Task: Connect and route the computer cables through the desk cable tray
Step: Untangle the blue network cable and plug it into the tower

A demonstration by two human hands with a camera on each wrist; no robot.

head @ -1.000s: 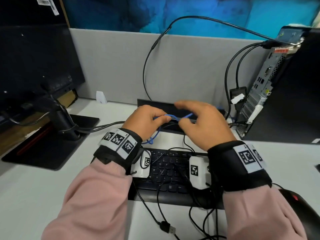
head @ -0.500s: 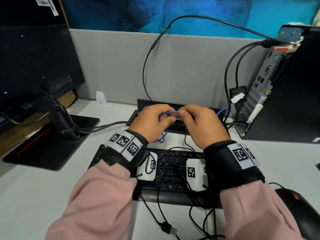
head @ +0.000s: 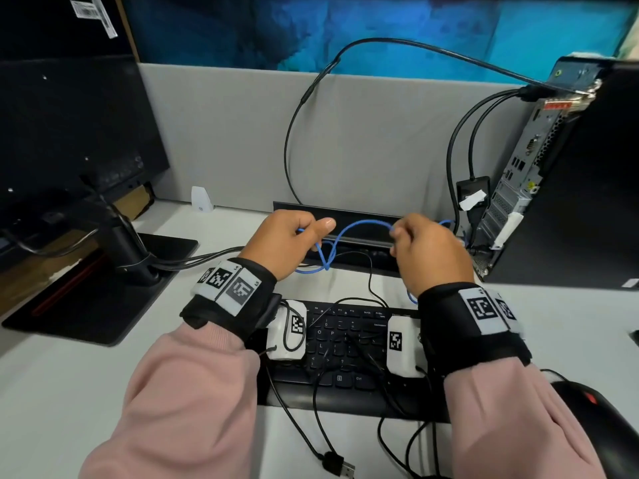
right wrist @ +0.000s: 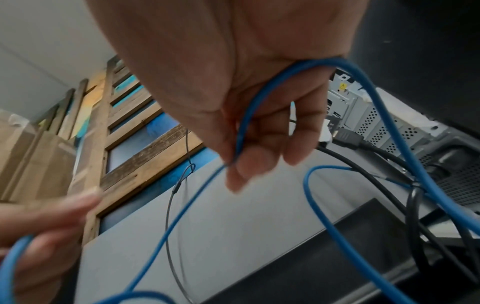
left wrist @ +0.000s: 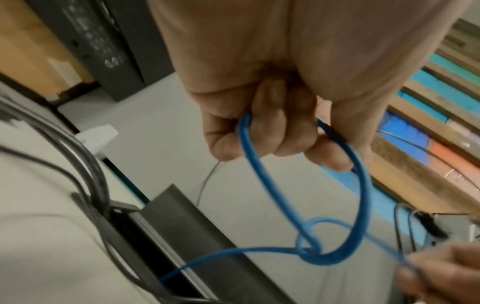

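A thin blue cable (head: 363,225) arcs between my two hands above the black desk cable tray (head: 359,236) at the back of the desk. My left hand (head: 294,236) grips a loop of the blue cable (left wrist: 259,164) in its curled fingers; a tangled knot of it hangs below. My right hand (head: 422,247) pinches the blue cable (right wrist: 240,139) between thumb and fingertips. More of it trails from the right hand toward the computer tower (head: 518,188). Black cables (head: 460,160) run from the tower's back down to the tray.
A black keyboard (head: 345,344) lies under my wrists with loose black cables and a USB plug (head: 340,468) in front. A mouse (head: 598,426) sits at the right. A monitor and its stand (head: 103,271) fill the left; a grey partition (head: 380,140) backs the desk.
My hands have drawn apart, the left going left and the right going right. The blue cable between them is now stretched into an arc with a knotted loop hanging under the left hand.
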